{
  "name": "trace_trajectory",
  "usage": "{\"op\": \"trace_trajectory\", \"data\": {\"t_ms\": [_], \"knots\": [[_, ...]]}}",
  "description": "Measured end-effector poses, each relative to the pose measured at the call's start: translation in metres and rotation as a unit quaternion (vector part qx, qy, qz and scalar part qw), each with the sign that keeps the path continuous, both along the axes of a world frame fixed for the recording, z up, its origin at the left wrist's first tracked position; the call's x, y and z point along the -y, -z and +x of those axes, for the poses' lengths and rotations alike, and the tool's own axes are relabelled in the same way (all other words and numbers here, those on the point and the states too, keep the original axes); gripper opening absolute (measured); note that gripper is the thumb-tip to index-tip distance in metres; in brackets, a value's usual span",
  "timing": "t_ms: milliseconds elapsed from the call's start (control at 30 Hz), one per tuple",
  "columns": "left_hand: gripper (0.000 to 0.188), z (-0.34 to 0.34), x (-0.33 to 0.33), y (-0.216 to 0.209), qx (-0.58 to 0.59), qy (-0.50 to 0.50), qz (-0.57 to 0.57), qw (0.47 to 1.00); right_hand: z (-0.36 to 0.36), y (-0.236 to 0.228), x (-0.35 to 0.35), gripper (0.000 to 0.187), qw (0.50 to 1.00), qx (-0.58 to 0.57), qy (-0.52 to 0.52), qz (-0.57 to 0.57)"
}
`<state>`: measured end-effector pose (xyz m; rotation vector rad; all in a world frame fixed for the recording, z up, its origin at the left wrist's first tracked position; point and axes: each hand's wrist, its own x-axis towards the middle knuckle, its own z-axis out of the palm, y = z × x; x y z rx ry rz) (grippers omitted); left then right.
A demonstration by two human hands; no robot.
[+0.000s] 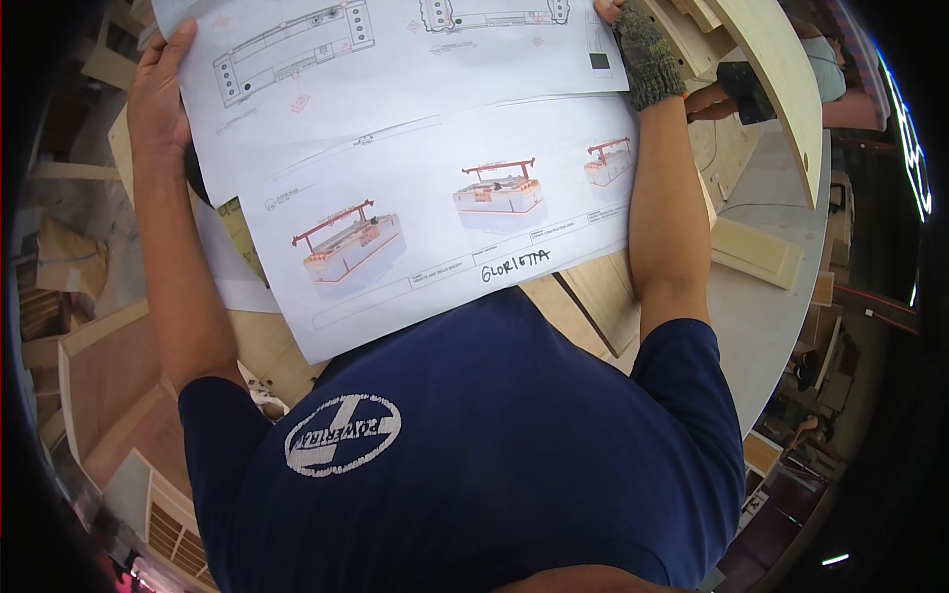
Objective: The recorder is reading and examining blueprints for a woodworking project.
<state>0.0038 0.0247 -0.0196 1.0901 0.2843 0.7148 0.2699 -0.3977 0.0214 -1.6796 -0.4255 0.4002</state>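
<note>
Large white drawing sheets (415, 133) hang in front of my chest, one partly over another. Line plans fill the upper part; lower down are small coloured pictures of a counter with red framing, and some handwriting. My bare left hand (163, 94) is closed on the left edge, its thumb on the front face. On the opposite edge, my right hand (645, 57), in a dark knitted glove with bare fingertips, pinches the paper near the top. The fingers behind the paper are hidden.
Wooden boards and panels lie around me, with a curved pale panel (776, 84) at the upper right and a pale board (756, 252) on a grey tabletop (736, 326). Behind the curved panel a person (751, 89) is partly visible. Wooden cabinet parts (114, 366) stand at the left.
</note>
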Motion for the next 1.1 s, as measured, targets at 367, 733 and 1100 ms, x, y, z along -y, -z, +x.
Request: {"op": "trace_trajectory", "data": {"t_ms": [367,733,1100], "knots": [[0.025,-0.001,0.002,-0.004,-0.004,-0.001,0.011,1.0,0.007,0.001,0.001,0.039,0.998,0.015,0.024,-0.047],[0.024,-0.001,0.001,-0.004,-0.049,-0.018,0.003,0.999,-0.035,-0.026,-0.009,0.033,0.963,0.217,0.061,-0.146],[0.026,-0.001,-0.003,-0.002,-0.055,-0.009,0.011,0.998,-0.004,-0.009,0.001,0.034,0.973,0.163,-0.019,-0.16]]}}
